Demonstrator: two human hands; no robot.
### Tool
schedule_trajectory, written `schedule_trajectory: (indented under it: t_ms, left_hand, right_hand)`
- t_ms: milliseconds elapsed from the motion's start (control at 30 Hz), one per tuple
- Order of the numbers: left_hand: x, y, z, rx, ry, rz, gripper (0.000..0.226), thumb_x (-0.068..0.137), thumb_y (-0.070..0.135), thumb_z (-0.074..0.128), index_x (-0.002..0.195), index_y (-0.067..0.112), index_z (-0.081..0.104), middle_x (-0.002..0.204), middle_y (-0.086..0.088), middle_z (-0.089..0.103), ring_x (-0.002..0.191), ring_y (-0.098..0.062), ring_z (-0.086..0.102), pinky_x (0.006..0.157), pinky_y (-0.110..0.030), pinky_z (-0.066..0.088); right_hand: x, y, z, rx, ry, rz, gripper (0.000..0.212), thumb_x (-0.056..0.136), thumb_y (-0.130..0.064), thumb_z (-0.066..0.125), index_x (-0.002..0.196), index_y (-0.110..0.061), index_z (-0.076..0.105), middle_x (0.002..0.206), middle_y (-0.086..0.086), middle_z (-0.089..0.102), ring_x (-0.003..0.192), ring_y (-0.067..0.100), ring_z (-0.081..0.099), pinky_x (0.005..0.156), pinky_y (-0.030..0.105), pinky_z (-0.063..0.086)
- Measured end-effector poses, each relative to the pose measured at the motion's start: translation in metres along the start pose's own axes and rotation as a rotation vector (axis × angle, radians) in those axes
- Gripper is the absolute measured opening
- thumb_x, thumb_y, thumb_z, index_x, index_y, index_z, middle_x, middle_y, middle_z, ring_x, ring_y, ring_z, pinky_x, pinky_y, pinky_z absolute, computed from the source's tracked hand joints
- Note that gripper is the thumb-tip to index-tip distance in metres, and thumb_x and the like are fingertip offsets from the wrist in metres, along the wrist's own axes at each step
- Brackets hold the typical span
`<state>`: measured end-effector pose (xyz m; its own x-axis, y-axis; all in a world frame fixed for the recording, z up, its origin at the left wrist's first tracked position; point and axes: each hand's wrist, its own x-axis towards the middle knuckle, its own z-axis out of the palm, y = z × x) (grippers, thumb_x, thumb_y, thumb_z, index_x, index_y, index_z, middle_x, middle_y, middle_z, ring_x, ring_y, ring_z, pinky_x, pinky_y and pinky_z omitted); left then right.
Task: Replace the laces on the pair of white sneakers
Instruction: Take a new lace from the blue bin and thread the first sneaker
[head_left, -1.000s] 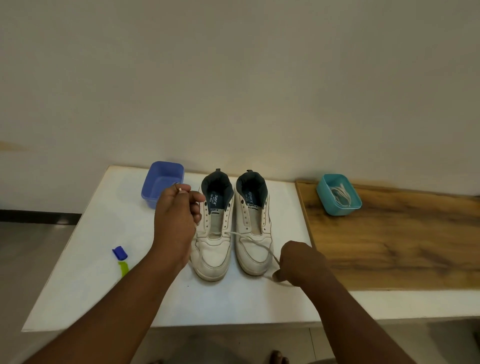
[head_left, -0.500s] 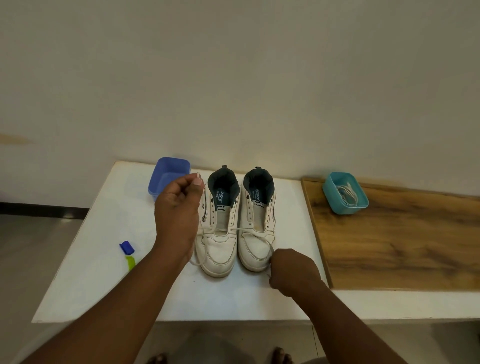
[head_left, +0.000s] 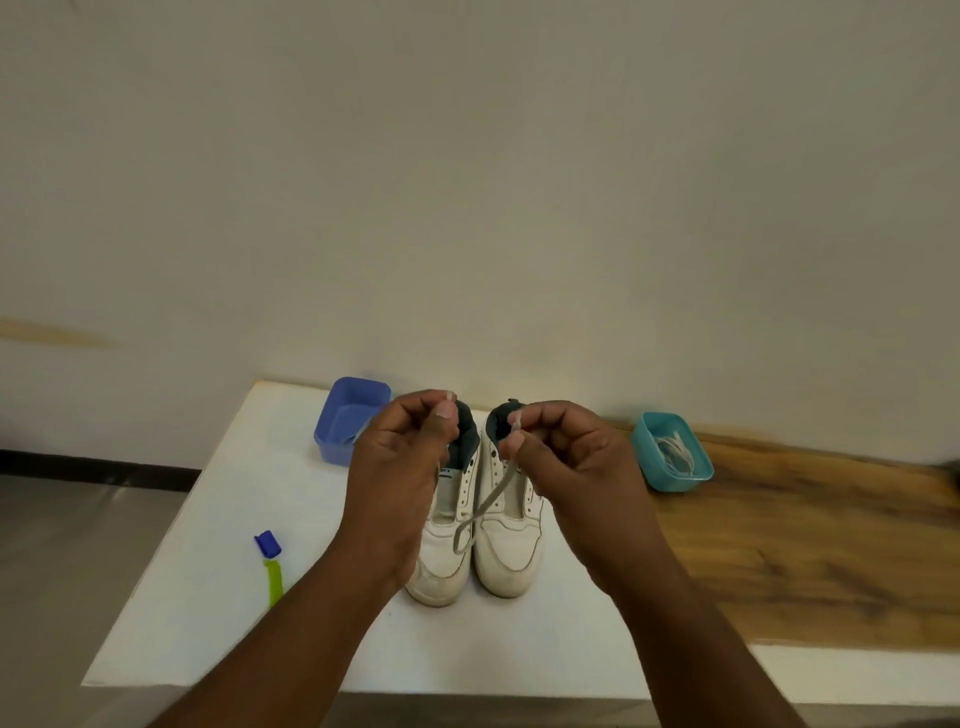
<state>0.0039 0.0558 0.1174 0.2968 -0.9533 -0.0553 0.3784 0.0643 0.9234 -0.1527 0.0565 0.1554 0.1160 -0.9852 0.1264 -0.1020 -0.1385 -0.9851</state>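
Broadly, a pale wall (head_left: 467, 182) is seen filling the upper part of the view, and below it a white table (head_left: 208, 597) is set against a wooden board (head_left: 805, 545) on the right. On the table, near its back edge, the pair of white sneakers (head_left: 506, 551) is stood side by side, toes pointed toward the person. Both hands are raised above the shoes. The left hand (head_left: 400, 467) is held over the left shoe, one end of a lace (head_left: 483, 506) pinched between thumb and forefinger. The right hand (head_left: 571, 462) is held over the right shoe, the other end pinched in the same way, its remaining fingers curled. Between the hands the lace is hung in a loop down over the eyelets. A blue tub (head_left: 348, 431) is placed left of the shoes, and a teal tub (head_left: 670, 452) holding white laces (head_left: 675, 449) is set on the board. A blue-and-green tool (head_left: 271, 564) is laid near the table's left edge.
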Motion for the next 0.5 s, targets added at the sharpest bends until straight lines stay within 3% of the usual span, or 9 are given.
schedule_trajectory:
  t_ms: [167, 300, 400, 500]
  left_hand:
    - [-0.023, 0.03, 0.014, -0.01, -0.041, 0.014, 0.013, 0.093, 0.027, 0.065, 0.103, 0.024, 0.072, 0.098, 0.004, 0.076, 0.089, -0.006, 0.071, 0.07, -0.016, 0.055]
    - [-0.041, 0.055, 0.022, -0.023, -0.103, 0.023, 0.013, 0.091, 0.023, 0.068, 0.103, 0.021, 0.074, 0.101, 0.002, 0.077, 0.099, -0.011, 0.072, 0.084, -0.026, 0.056]
    - [-0.054, 0.072, 0.025, 0.002, -0.137, 0.05, 0.013, 0.09, 0.017, 0.07, 0.102, 0.018, 0.075, 0.1, 0.001, 0.077, 0.101, -0.013, 0.072, 0.087, -0.027, 0.057]
    - [-0.063, 0.085, 0.026, 0.025, -0.146, 0.047, 0.014, 0.089, 0.015, 0.072, 0.102, 0.017, 0.076, 0.099, -0.001, 0.078, 0.101, -0.016, 0.073, 0.091, -0.034, 0.057]
  right_hand:
    - [-0.007, -0.027, 0.011, -0.084, 0.078, -0.117, 0.013, 0.096, -0.011, 0.068, 0.103, -0.018, 0.077, 0.093, -0.001, 0.079, 0.091, 0.017, 0.075, 0.08, 0.031, 0.06]
    - [-0.017, -0.047, 0.014, -0.166, 0.154, -0.191, 0.012, 0.095, -0.016, 0.07, 0.101, -0.022, 0.079, 0.087, -0.007, 0.077, 0.084, 0.015, 0.074, 0.077, 0.032, 0.062]
    - [-0.028, -0.061, 0.015, -0.199, 0.15, -0.238, 0.014, 0.096, -0.016, 0.069, 0.101, -0.024, 0.079, 0.086, -0.01, 0.077, 0.082, 0.013, 0.073, 0.073, 0.025, 0.06]
    - [-0.036, -0.073, 0.013, -0.235, 0.139, -0.252, 0.015, 0.096, -0.019, 0.069, 0.1, -0.029, 0.079, 0.085, -0.012, 0.076, 0.079, 0.013, 0.072, 0.072, 0.029, 0.061]
